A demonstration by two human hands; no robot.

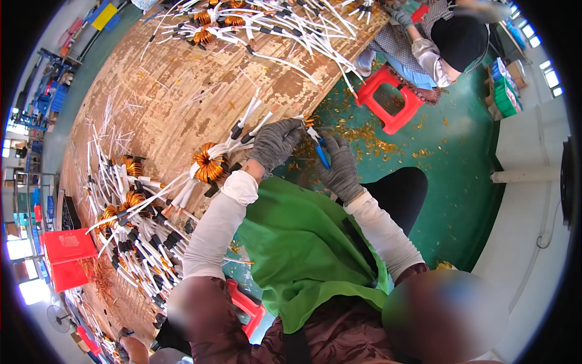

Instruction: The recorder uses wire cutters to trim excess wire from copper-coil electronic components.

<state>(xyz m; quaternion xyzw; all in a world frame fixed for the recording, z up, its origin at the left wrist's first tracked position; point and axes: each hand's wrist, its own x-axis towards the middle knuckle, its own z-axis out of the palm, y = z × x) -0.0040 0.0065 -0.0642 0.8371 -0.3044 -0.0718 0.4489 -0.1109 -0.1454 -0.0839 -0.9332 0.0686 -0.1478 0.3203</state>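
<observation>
My left hand (pixel 276 144), in a grey glove, is closed around white-sleeved wire leads that run to a copper-wound toroidal coil (pixel 209 164) on the table edge. Bare copper wire ends (pixel 307 119) stick out past its fingers. In my right hand (pixel 341 168), also gloved in grey, is a pair of blue-handled pliers (pixel 321 153). The jaws point up and touch or nearly touch those copper ends; exact contact is too small to tell. Two more white leads with black sleeves (pixel 245 118) stand up beside my left hand.
More coils with white leads (pixel 142 236) lie heaped left on the worn wooden table (pixel 176 97); another heap (pixel 260 27) is at the far side. Copper scraps (pixel 370 142) litter the green floor. A co-worker (pixel 445 48) sits at far right near a red stool (pixel 391 100). A red bin (pixel 66 258) stands left.
</observation>
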